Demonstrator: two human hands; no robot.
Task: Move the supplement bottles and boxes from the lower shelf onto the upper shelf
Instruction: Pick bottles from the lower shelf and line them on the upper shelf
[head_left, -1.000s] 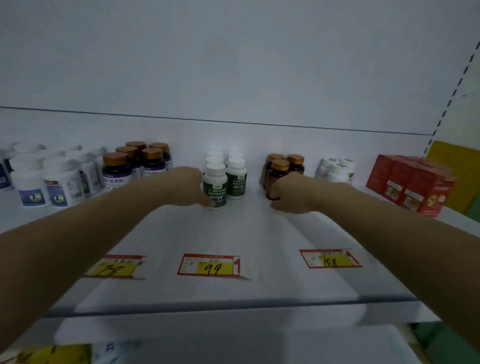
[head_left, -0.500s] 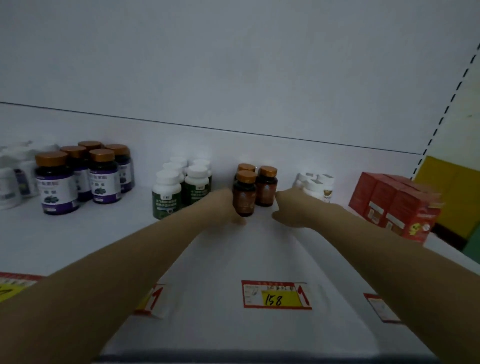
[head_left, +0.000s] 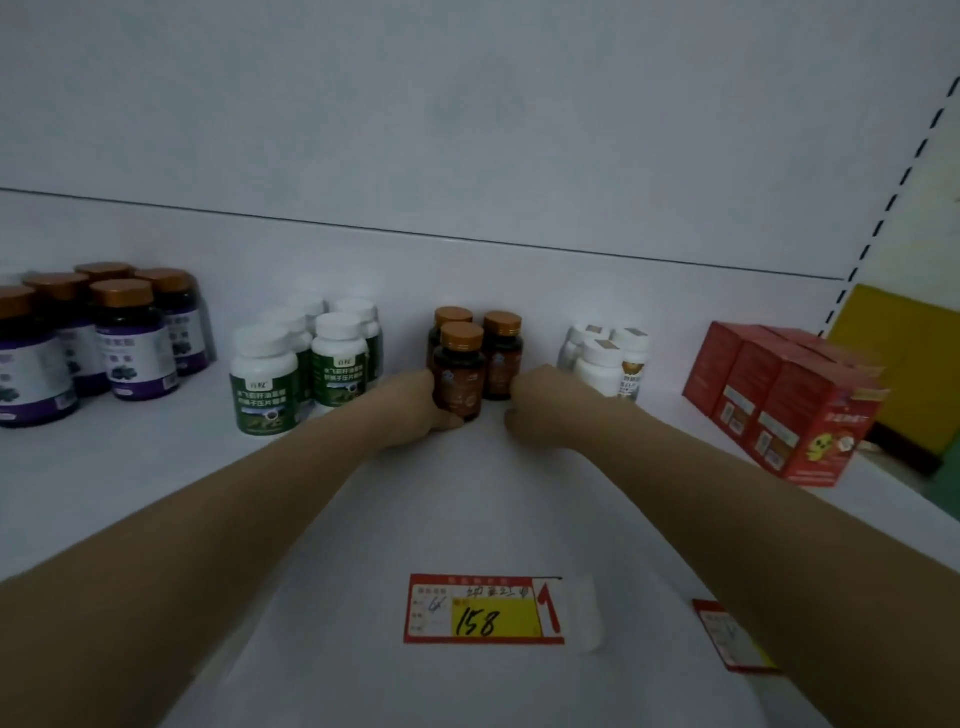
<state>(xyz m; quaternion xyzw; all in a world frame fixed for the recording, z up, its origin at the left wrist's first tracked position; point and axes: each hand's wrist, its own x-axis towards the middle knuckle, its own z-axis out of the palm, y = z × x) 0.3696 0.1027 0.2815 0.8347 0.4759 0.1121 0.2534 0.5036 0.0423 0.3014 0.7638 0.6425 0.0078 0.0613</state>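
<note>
Three amber bottles with copper caps stand at the back of the white shelf (head_left: 467, 519). My left hand (head_left: 415, 410) grips the front amber bottle (head_left: 460, 376) from its left, thumb curled at its base. My right hand (head_left: 540, 410) is curled in a loose fist against the right side of the rear right amber bottle (head_left: 503, 358); no grip on it shows. Green-label white bottles (head_left: 265, 384) stand to the left, white bottles (head_left: 605, 358) just behind my right hand, and red boxes (head_left: 795, 405) at the far right.
Dark bottles with purple labels (head_left: 135, 343) stand at the far left. A red and yellow price tag reading 158 (head_left: 483, 610) lies on the shelf front, with another tag (head_left: 727, 639) to its right. A slotted upright (head_left: 883, 208) borders the right side.
My left hand left the green-label bottle, moved right and took hold of the front amber bottle. My right hand closed in on the rear right amber bottle. The view moved closer and to the right.
</note>
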